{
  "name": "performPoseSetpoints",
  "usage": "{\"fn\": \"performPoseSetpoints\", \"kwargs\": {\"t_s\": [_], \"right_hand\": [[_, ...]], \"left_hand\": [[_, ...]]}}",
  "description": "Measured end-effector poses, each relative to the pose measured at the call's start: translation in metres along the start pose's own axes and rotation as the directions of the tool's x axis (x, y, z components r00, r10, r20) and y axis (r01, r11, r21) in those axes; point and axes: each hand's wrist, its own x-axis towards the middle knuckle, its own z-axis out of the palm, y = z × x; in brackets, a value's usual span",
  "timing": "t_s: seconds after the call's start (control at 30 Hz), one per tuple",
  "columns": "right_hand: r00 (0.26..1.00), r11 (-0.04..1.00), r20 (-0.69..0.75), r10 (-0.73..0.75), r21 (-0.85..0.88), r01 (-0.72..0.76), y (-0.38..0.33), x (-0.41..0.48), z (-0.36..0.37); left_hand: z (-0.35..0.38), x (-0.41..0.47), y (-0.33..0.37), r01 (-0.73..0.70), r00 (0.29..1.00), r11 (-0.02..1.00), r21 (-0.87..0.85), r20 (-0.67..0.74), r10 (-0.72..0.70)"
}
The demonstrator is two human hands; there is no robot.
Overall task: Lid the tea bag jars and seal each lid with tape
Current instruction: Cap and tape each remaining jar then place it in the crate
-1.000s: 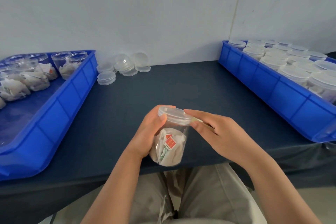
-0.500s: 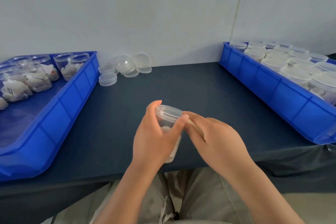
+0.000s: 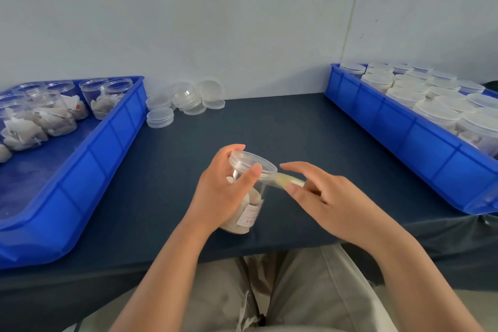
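Above the near edge of the table (image 3: 296,129), the left hand (image 3: 223,191) curls round a lidded tea bag jar (image 3: 249,213). The right hand (image 3: 326,197) pinches what looks like tape (image 3: 289,180) at its lid (image 3: 253,162). Many lidded jars (image 3: 436,116) fill the right bin (image 3: 398,137); open jars (image 3: 54,116) wait left.

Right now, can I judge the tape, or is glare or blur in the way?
Head view: soft, even light, no strong glare on the jar; the tape at the right hand looks slightly smeared; the wide lens bows the rim of the left tray.
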Motion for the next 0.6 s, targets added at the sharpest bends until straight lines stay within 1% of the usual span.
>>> {"fn": "performPoseSetpoints", "kwargs": {"t_s": [0.07, 0.13, 0.23, 0.37, 0.43, 0.47, 0.57, 0.6], "right_hand": [[1.0, 0.999, -0.029, 0.002, -0.041, -0.003, 0.003, 0.003, 0.001], [0.999, 0.999, -0.033, 0.001, -0.038, -0.002, 0.003, 0.005, 0.004], [1.0, 1.0, -0.02, -0.004, 0.0, 0.004, 0.001, 0.006, 0.011], [0.999, 1.0, -0.032, 0.005, 0.016, -0.005, -0.002, 0.006, 0.016], [0.999, 1.0, -0.053, 0.01, 0.0, -0.01, -0.004, 0.006, 0.018], [0.998, 1.0, -0.069, 0.009, -0.017, -0.011, -0.004, 0.005, 0.019], [0.99, 0.997, -0.14, 0.015, -0.067, -0.024, -0.008, 0.005, 0.023], [0.987, 0.997, -0.157, 0.03, -0.068, -0.041, -0.009, 0.004, 0.025]], "left_hand": [[-0.003, 0.004, -0.003, 0.007, 0.994, 0.999, -0.037, 0.111, -0.003], [-0.004, 0.004, -0.008, 0.012, 0.979, 0.995, -0.1, 0.205, 0.009], [-0.005, 0.003, -0.012, 0.008, 0.972, 0.983, -0.184, 0.232, 0.035], [-0.006, 0.005, -0.016, 0.004, 0.97, 0.985, -0.174, 0.239, 0.039], [-0.006, 0.004, -0.014, 0.002, 0.977, 0.99, -0.14, 0.212, 0.028], [-0.005, 0.003, -0.014, -0.012, 0.986, 0.993, -0.116, 0.166, 0.031], [0.002, -0.008, -0.008, -0.056, 0.996, 0.995, -0.084, -0.077, 0.049], [0.006, -0.013, -0.005, -0.059, 0.992, 0.997, -0.054, -0.115, 0.053]]}}
